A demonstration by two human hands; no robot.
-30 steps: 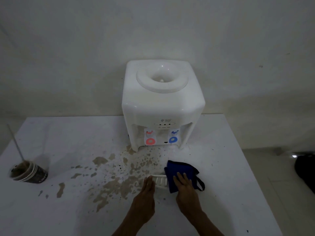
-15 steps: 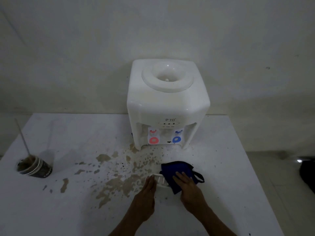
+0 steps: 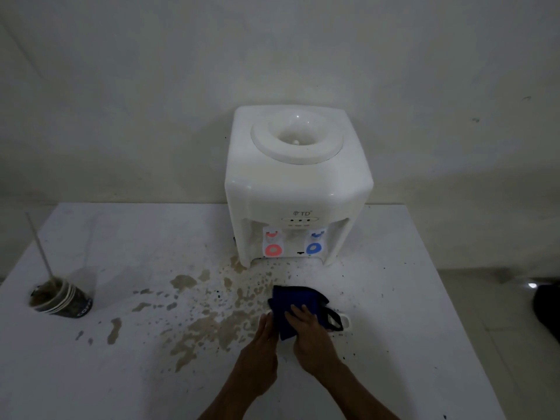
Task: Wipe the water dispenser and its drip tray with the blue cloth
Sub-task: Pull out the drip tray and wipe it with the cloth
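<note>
Because the drip tray (image 3: pixel 344 320) has been taken out of the water dispenser (image 3: pixel 298 189) and laid on the table (image 3: pixel 424 344) near the person, it can be wiped flat and from above rather than inside the cramped recess under the taps. Most of it lies hidden under the blue cloth (image 3: pixel 295 307); only a white end shows at the right, just past the cloth's dark loop.

The right hand (image 3: pixel 309 331) lies palm down on the cloth, its fingers spread a little apart and pressing flat — nothing is pinched, the cloth is held by weight alone, which suits a rubbing stroke. The left hand (image 3: pixel 260 350) stands on its edge just left of the cloth, fingers straight and close together, touching or nearly touching the cloth's near left side; I judge it is there to brace the tray so it does not slide under the rubbing. Whether it actually touches the tray cannot be told, since the cloth covers that end.

The dispenser stands at the far edge of the table against the wall, well apart from the hands, with its red and blue taps facing near. Brown spill (image 3: pixel 212 322) spreads over the table from its foot toward the hands — the tray sits at the right border of it. A paper cup (image 3: pixel 62 301) with a straw stands far to the left.

The tray step looks under way; the dispenser body seems yet to be wiped.
</note>
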